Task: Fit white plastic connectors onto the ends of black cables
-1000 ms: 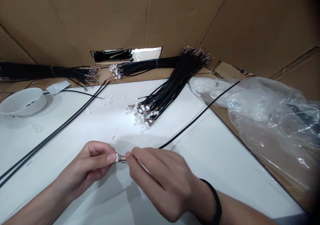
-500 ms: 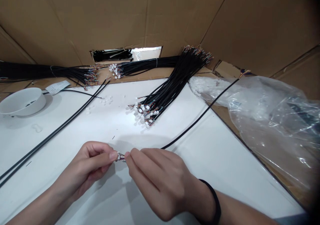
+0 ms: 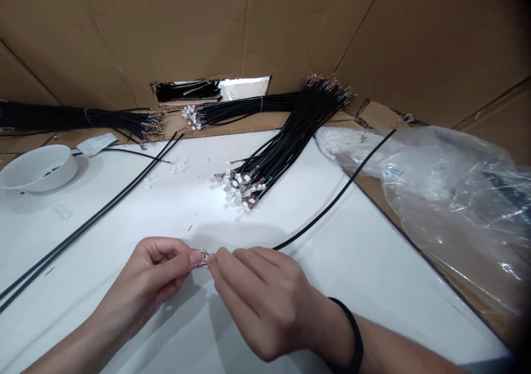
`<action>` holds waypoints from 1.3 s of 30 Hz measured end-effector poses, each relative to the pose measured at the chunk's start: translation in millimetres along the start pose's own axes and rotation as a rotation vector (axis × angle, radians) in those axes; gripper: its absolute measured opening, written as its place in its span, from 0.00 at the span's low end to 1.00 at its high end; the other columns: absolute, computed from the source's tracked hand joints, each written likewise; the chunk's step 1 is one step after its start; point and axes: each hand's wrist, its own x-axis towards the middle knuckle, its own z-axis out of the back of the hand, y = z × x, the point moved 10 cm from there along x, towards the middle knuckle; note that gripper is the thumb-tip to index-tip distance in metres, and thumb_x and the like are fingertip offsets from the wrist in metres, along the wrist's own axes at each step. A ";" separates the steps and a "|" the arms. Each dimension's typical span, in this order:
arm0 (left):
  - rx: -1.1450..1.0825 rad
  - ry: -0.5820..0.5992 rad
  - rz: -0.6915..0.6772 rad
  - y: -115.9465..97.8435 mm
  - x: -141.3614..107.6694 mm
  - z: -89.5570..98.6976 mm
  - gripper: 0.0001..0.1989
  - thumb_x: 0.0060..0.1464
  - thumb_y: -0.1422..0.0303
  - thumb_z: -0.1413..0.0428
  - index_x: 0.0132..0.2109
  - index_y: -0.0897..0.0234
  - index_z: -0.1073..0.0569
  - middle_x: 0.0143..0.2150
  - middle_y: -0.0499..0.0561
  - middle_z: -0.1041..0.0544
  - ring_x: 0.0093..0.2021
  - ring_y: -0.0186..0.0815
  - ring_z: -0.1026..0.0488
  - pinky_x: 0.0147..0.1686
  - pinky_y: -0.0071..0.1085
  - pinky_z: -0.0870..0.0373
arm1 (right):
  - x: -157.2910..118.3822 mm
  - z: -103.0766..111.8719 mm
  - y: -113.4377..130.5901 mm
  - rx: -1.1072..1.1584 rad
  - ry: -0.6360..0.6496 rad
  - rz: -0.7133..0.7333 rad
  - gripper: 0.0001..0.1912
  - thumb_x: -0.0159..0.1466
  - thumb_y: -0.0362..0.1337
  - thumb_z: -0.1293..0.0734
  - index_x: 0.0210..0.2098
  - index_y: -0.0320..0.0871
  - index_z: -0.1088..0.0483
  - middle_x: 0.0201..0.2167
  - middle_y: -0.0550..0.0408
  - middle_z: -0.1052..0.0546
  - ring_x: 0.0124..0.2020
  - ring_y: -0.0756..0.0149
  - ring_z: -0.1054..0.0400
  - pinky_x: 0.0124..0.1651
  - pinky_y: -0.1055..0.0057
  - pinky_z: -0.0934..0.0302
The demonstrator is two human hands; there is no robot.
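Cardboard sheets (image 3: 124, 36) stand up around my work, creased and brown, with a ragged gap (image 3: 244, 88) low in the middle. Along their foot runs a strip of bare cardboard, and in front of it lies my white desk (image 3: 124, 219), smooth and faintly glossy. To the right, a crumpled clear plastic bag (image 3: 452, 213) bulges over the desk's edge, with white bits (image 3: 340, 144) packed in its near end.

Long bundles of black cables stretch across the back, with one fat bundle (image 3: 286, 141) fanning onto the desk and ending in a cluster of white connectors and thin coloured wires (image 3: 243, 188). A round white bowl (image 3: 37, 166) sits at the far left beside a paper tag (image 3: 97, 144), whose writing is too small to read. Two loose black cables (image 3: 83, 235) lie diagonally on the left, and a few white connectors (image 3: 178, 166) are scattered near them.

A single black cable (image 3: 336, 197) curves from the bag down to my hands, which nearly touch above the desk. My left hand (image 3: 145, 285) and right hand (image 3: 265, 302), with its black wristband (image 3: 352, 330), pinch a small connector (image 3: 203, 256) between their fingertips.
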 end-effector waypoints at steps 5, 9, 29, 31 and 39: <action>-0.006 -0.024 -0.014 -1.8 -1.7 0.4 0.15 0.43 0.61 0.36 0.22 0.68 0.28 0.17 0.44 0.45 0.19 0.23 0.53 0.17 0.21 0.58 | -0.7 -2.1 0.6 -0.012 -0.008 0.007 0.15 0.60 0.23 0.44 0.31 0.28 0.25 0.28 0.43 0.26 0.25 0.63 0.33 0.23 0.69 0.40; 0.010 -0.067 0.003 1.2 -1.4 3.2 0.16 0.41 0.60 0.35 0.22 0.69 0.27 0.17 0.43 0.47 0.19 0.22 0.54 0.16 0.21 0.61 | -0.1 -3.2 -0.2 -0.017 -0.013 0.009 0.14 0.60 0.23 0.43 0.31 0.28 0.25 0.29 0.42 0.26 0.26 0.63 0.32 0.23 0.69 0.39; -0.175 0.043 0.048 8.5 2.2 -9.9 0.20 0.41 0.62 0.34 0.20 0.71 0.35 0.15 0.41 0.46 0.14 0.17 0.56 0.14 0.19 0.64 | -3.6 -9.3 -31.7 0.318 -0.050 -0.238 0.05 0.58 0.24 0.38 0.31 0.33 0.30 0.28 0.50 0.29 0.30 0.68 0.36 0.30 0.72 0.42; -0.189 0.081 0.046 7.9 2.2 -14.4 0.21 0.42 0.62 0.35 0.20 0.71 0.36 0.15 0.41 0.47 0.14 0.18 0.56 0.14 0.19 0.64 | -3.9 -10.7 -35.2 0.403 -0.063 -0.282 0.05 0.59 0.24 0.39 0.31 0.33 0.31 0.27 0.50 0.30 0.30 0.69 0.37 0.31 0.73 0.41; -0.184 0.143 0.029 7.7 -1.7 -21.0 0.19 0.44 0.61 0.36 0.22 0.70 0.35 0.15 0.41 0.49 0.15 0.19 0.59 0.15 0.20 0.65 | -5.9 -8.2 -31.5 0.441 -0.145 -0.266 0.07 0.57 0.21 0.39 0.33 0.32 0.32 0.28 0.49 0.29 0.31 0.69 0.37 0.31 0.72 0.40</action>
